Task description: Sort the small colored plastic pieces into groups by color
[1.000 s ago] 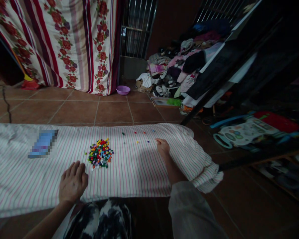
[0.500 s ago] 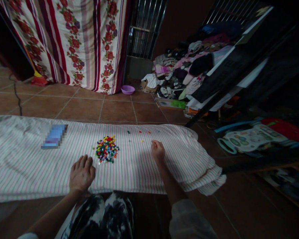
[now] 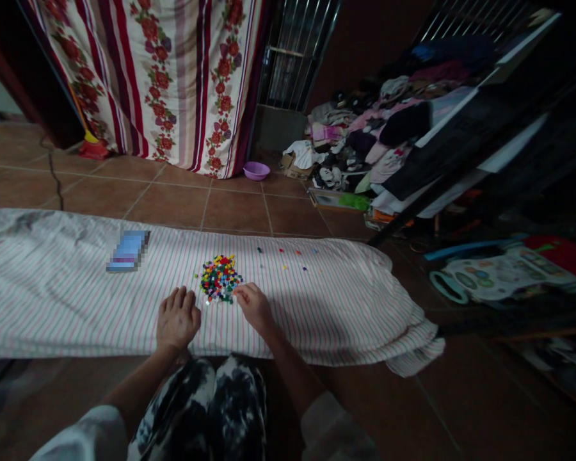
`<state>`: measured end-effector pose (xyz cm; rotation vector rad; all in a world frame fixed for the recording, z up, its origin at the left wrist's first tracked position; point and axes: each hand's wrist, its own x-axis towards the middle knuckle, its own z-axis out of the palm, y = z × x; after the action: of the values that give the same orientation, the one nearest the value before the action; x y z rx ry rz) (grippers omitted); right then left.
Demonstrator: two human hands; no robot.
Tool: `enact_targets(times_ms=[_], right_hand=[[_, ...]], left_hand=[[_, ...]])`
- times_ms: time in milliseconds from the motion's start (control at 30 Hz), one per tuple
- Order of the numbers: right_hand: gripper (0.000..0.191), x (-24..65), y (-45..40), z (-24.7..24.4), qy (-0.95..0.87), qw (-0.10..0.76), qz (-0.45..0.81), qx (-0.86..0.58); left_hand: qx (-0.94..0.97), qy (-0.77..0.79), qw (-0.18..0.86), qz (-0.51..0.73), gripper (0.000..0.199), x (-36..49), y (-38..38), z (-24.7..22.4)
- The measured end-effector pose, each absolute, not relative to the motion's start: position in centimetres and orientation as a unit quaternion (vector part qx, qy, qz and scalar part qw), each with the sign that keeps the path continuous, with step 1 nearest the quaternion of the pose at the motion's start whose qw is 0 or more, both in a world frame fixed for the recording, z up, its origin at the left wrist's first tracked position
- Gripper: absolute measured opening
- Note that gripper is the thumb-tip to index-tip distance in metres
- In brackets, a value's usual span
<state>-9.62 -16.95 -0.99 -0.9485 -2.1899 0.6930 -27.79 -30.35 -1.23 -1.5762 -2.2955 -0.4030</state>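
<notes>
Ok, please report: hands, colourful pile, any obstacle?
Right hand by colourful pile, grip unclear. Left hand palm-down on striped cloth. Pixelated blue item left of pile, not in way.

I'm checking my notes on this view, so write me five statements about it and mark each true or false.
1. The right hand has its fingertips at the edge of the pile of coloured pieces. True.
2. The left hand is raised high above the striped cloth. False: the left hand rests on the striped cloth, beside the pile.
3. A few loose pieces lie apart, to the right of the pile. True.
4. The purple basin stands on the striped cloth. False: the purple basin is on the tiled floor.
5. Every piece in the pile is white. False: many colours are mixed.
</notes>
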Motion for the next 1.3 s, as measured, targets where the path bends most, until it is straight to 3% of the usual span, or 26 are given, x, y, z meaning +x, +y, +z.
enact_targets(times_ms=[600,1300], right_hand=[[0.023,-11.0,-18.4,-2.8,-0.845,0.314,0.175,-0.396],[0.022,-11.1,-18.5,-3.0,-0.81,0.34,0.197,-0.434]], left_hand=[[-0.551,-0.806,0.144,-0.16,0.037,-27.7,-30.4,-0.9],[-0.547,-0.806,0.142,-0.178,0.036,-27.7,-30.5,-0.8]])
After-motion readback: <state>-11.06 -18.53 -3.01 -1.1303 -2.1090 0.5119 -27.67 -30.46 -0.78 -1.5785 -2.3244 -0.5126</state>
